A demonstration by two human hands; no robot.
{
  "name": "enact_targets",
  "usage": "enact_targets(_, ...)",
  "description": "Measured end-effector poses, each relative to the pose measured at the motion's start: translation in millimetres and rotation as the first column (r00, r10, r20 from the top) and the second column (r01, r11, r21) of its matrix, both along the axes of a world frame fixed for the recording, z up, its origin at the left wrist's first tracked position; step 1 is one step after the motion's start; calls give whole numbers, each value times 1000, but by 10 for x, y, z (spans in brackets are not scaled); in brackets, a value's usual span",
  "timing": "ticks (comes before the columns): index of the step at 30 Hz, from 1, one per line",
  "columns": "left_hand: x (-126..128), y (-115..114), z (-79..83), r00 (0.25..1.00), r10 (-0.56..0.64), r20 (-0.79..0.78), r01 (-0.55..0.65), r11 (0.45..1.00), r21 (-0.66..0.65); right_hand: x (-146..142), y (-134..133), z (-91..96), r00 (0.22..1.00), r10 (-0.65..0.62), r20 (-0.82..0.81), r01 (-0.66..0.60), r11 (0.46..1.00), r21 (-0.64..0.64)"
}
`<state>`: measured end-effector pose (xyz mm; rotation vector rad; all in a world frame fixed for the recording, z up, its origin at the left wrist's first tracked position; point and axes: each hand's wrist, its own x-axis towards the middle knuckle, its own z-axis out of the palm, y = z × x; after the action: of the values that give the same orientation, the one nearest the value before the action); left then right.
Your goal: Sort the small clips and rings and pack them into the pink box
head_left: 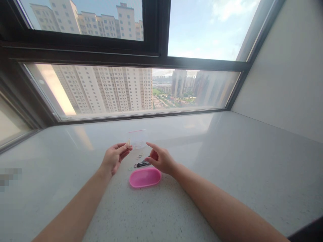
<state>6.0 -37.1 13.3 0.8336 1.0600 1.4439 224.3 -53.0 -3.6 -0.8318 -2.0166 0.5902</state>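
My left hand (115,157) pinches the lower corner of a clear zip bag (137,138) with a pink seal, holding it upright above the sill. My right hand (160,159) hovers just right of the bag, index finger stretched toward it and the other fingers loosely curled, holding nothing I can see. Below and between the hands lie a small black clip-like item (141,164) and a few small rings (140,156). A pink oval dish (145,177) sits on the sill nearest me, just under the right hand.
The hands work on a wide pale speckled window sill (227,161). A large dark-framed window (141,87) runs along the far edge, and a white wall (285,77) closes the right side.
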Motion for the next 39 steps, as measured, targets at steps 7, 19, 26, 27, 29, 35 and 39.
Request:
enact_targets(7,-20,52,29,996,57,67,-58,998,14,6,-2,-3,1000,7,-20,-7,1000,-18)
enact_targets(19,-14,5,173,973,16,230,0,998,-69,10,12,-26,1000,8,-28,-9,1000,-9)
enact_targets(26,11,-49,126,967,-66,-246,76,997,30,80,83,-42,991,-135,6,135,990,49)
enact_targets(27,36,-68,115,940,-91,-330,108,994,35,96,105,-55,989,-142,27,141,988,62)
enact_targets(29,98,-106,82,810,-136,-570,207,977,60,122,148,-88,987,-132,94,125,989,83)
enact_targets(35,238,-165,-64,301,-92,-949,455,888,58,128,232,-185,936,-92,340,59,993,106)
enact_targets(39,244,-175,-103,276,-77,-958,463,884,62,118,245,-194,940,-105,324,79,992,95)
